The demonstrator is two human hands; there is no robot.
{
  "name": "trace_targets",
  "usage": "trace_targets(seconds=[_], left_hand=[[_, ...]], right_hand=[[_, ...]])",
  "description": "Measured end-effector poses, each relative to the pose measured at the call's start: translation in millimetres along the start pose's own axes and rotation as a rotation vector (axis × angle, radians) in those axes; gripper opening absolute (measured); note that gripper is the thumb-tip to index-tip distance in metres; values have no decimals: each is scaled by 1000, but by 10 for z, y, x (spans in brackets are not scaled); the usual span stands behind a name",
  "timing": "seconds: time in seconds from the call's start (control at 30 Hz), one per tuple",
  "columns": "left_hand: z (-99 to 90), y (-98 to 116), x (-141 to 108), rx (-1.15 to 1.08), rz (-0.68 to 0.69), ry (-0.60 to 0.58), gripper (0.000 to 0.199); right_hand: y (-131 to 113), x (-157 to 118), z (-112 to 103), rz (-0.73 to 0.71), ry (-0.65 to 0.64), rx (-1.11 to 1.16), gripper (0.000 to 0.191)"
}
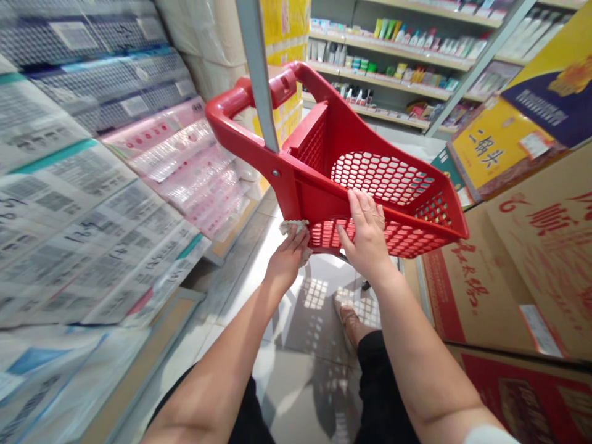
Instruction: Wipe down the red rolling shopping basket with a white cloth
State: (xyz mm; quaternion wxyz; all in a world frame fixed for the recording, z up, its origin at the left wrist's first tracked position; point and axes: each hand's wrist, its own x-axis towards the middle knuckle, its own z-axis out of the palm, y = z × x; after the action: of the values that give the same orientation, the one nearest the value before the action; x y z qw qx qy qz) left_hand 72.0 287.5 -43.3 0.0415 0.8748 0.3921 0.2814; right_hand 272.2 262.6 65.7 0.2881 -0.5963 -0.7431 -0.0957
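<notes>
A red plastic shopping basket cart (319, 179) with honeycomb sides and a looped handle stands in front of me, its handle end at the left. My left hand (287, 254) presses a pale crumpled cloth (294, 226) against the lower side of the cart near the handle end. Most of the cloth lies under the fingers. Over the near rim of the basket rests my right hand (367, 231), fingers on the edge and thumb on the outer side. The basket looks empty inside where I can see it. A grey metal bar (261, 74) passes through the handle.
Stacked packaged goods (92, 203) line the left on low platforms. Cardboard cartons (522, 265) and yellow boxes (490, 148) crowd the right side. Shelves (407, 61) of bottles and tubes stand behind the cart. My shod foot (345, 314) is on the tiled floor (291, 382).
</notes>
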Motion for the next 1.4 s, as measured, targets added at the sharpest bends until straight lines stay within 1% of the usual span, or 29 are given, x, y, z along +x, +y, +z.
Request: trace_targets(seconds=[0.07,0.23,0.33,0.4,0.47,0.53,0.6,0.67,0.77,0.8,0.83,0.87,0.9,0.97,1.0,1.03,1.07,1.1,1.17,1.2,1.23,1.27,1.33,1.37,1.4], left_hand=[[6,4,2,-29,2,-8,58],[-6,22,27,-48,-9,128,61],[-49,53,60,-98,-29,164,59],[-90,94,89,-165,-77,206,61],[-129,154,123,-247,-156,264,66],[-153,228,159,-322,-232,295,72],[-159,305,189,-394,-268,269,76],[-160,376,213,-483,-269,213,76],[-199,445,240,-678,-251,166,75],[-226,453,247,-746,-237,169,75],[-257,451,254,-796,-225,184,74],[-291,437,260,-810,-216,209,73],[-325,412,265,-780,-214,243,71],[-380,338,269,-592,-233,314,66],[-398,295,269,-464,-248,331,65],[-410,254,266,-338,-259,328,66],[-415,219,261,-224,-263,307,68],[-415,193,255,-127,-262,277,71],[-405,175,236,34,-240,215,75],[-397,180,225,102,-224,191,76],[-390,192,214,162,-209,170,76],[-382,207,203,210,-196,151,75],[-367,233,186,273,-175,117,75],[-359,240,179,293,-166,100,75],[-350,243,174,308,-158,85,74]], right_hand=[[4,1,1,0,1,-4,71],[6,7,-1,5,14,-7,68],[-56,-64,49,31,103,-1,65],[-144,-147,128,7,133,46,62],[-250,-230,244,-57,70,159,58],[-342,-286,382,-68,-29,314,55],[-394,-302,517,8,-93,467,50],[-403,-287,617,146,-119,632,45],[-364,-242,638,349,-148,897,47],[-340,-229,606,378,-129,942,46],[-310,-217,558,375,-75,942,43],[-272,-207,500,341,13,893,39],[-226,-197,439,284,126,805,35],[-116,-179,339,144,351,570,35],[-58,-170,310,82,427,452,39],[-5,-162,300,33,460,348,43],[40,-156,306,-11,451,264,45],[75,-151,325,-63,399,205,44],[110,-152,383,-185,247,157,40],[112,-156,411,-233,196,157,39],[109,-162,434,-257,187,162,39],[102,-168,451,-249,218,166,39],[92,-179,473,-191,287,161,40],[90,-183,480,-188,273,161,40],[92,-185,488,-209,227,166,40]])
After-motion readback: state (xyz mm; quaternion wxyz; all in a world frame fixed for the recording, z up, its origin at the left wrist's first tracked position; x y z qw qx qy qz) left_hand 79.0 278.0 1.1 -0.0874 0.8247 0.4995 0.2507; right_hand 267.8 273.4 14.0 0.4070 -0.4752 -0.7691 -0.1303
